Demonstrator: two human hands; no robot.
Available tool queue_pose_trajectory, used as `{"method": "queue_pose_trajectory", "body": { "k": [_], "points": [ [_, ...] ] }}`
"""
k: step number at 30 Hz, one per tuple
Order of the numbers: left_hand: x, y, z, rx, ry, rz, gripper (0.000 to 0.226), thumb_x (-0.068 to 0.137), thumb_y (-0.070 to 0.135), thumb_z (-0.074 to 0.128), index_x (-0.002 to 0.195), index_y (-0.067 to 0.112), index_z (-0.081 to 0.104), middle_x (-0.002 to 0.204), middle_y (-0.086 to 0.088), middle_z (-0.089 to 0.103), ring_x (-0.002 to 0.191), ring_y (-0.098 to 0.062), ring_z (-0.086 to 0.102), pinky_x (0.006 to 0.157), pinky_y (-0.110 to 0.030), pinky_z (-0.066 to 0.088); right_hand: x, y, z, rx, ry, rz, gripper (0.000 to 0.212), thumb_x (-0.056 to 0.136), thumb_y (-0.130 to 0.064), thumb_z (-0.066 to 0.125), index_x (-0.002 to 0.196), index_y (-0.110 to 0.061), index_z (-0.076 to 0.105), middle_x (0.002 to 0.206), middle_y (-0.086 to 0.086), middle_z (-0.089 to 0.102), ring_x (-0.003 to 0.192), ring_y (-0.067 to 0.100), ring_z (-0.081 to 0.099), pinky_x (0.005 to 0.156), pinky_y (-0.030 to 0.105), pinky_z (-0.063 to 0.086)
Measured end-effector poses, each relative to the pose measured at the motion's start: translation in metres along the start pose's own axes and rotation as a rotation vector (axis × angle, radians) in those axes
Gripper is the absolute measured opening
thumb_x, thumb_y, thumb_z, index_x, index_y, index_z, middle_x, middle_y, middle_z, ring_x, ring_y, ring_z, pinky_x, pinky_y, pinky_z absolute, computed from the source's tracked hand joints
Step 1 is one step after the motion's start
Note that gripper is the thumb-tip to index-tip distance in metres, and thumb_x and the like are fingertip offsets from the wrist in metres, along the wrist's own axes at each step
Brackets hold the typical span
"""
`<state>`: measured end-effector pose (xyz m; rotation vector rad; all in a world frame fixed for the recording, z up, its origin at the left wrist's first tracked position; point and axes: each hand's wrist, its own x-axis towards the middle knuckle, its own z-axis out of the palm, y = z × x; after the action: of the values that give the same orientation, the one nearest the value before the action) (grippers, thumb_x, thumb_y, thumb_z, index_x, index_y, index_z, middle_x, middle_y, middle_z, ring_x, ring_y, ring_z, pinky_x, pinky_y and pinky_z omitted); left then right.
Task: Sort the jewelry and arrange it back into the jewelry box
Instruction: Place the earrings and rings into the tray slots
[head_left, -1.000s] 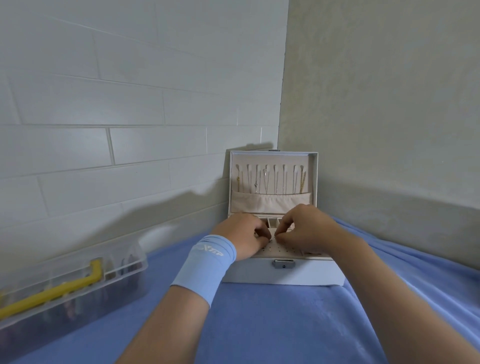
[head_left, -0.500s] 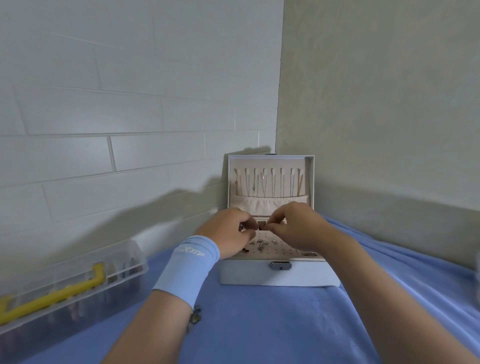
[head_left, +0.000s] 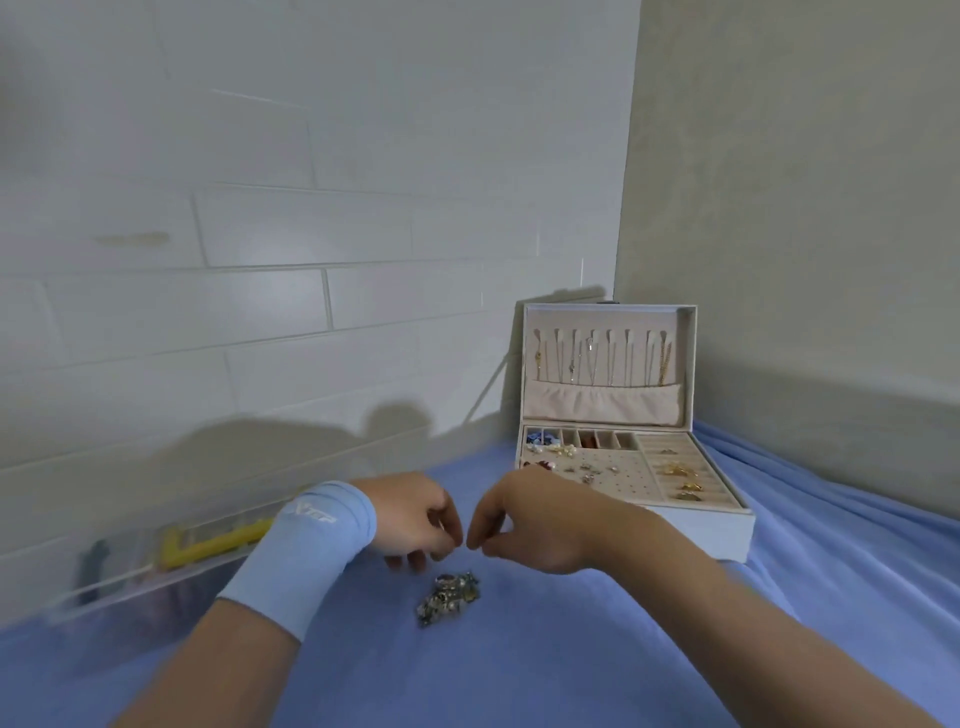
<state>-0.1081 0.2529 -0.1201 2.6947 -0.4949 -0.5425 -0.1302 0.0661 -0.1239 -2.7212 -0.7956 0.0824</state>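
Open jewelry box (head_left: 696, 535) at far right on blue cloth (head_left: 571, 665), lid upright at back w/ necklaces (head_left: 602, 358) hanging; tray holds beads, earrings, gold rings. Clear case (head_left: 156, 571) w/ yellow handle sits left. Vs 0.5 s ago, both hands are off the box, now above a loose jewelry pile (head_left: 449, 597) on the cloth. Pile's long axis runs near-left to far-right. Left hand (head_left: 415, 519) and right hand (head_left: 530, 525) have curled fingers, tips nearly meeting; can't tell if they pinch anything.
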Motion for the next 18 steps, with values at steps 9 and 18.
{"method": "queue_pose_trajectory", "body": {
  "k": [9,18],
  "points": [
    [0.008,-0.001,0.008,0.066,-0.077,-0.072,0.021,0.084,0.033,0.075,0.101,0.021,0.074,0.066,0.007,0.065,0.05,-0.003,0.059,0.058,-0.018,0.052,0.009,0.001,0.027,-0.003,-0.043,0.015,0.018,0.089,-0.023,0.071,0.106,-0.026,0.078,0.102,-0.01,0.072,0.094,0.008,0.062,0.071,0.011,0.041],
    [0.013,-0.012,0.004,-0.014,-0.038,0.011,0.013,0.087,0.017,0.069,0.095,0.026,0.063,0.082,-0.002,0.071,0.068,-0.014,0.065,0.064,-0.023,0.054,0.007,0.015,0.012,0.053,0.017,0.049,0.023,0.092,-0.017,0.066,0.111,-0.025,0.077,0.107,-0.014,0.074,0.071,-0.018,0.055,0.065,-0.001,0.038]
  ]
}}
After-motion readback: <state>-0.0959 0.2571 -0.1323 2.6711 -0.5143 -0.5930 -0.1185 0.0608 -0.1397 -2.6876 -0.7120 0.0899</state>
